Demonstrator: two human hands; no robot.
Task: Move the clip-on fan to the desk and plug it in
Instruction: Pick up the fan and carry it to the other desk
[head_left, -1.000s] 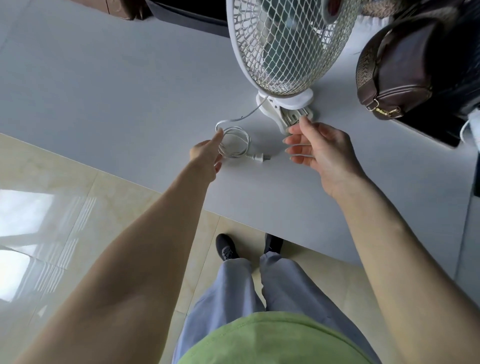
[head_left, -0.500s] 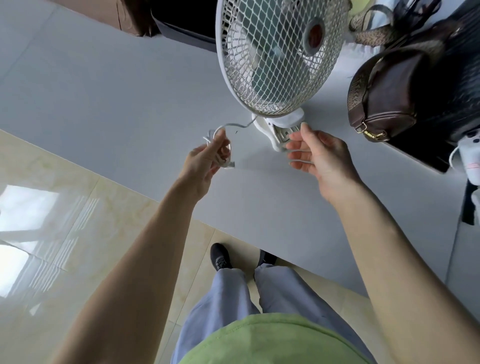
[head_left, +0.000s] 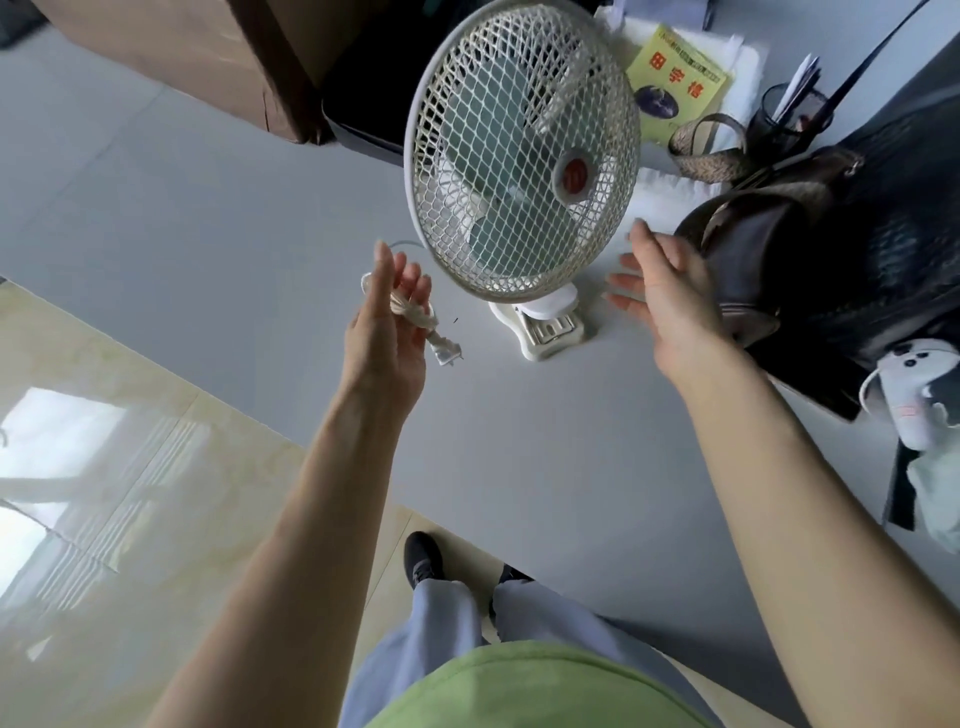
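While the clip-on fan (head_left: 522, 171) stands on the bench (head_left: 218, 218), my left hand (head_left: 387, 332) grips its coiled cord and plug (head_left: 447, 353); my right hand (head_left: 662, 291) hovers open. Next, I'd find a socket.

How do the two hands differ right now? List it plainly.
The left hand holds the bundled white cord with its plug hanging below; the right hand holds nothing. The left hand's fingers curl around the cord; the right hand's fingers are spread flat and open. The left hand is to the left of the fan; the right hand is between the fan and the brown bag. Both are bare and raised above the desk.
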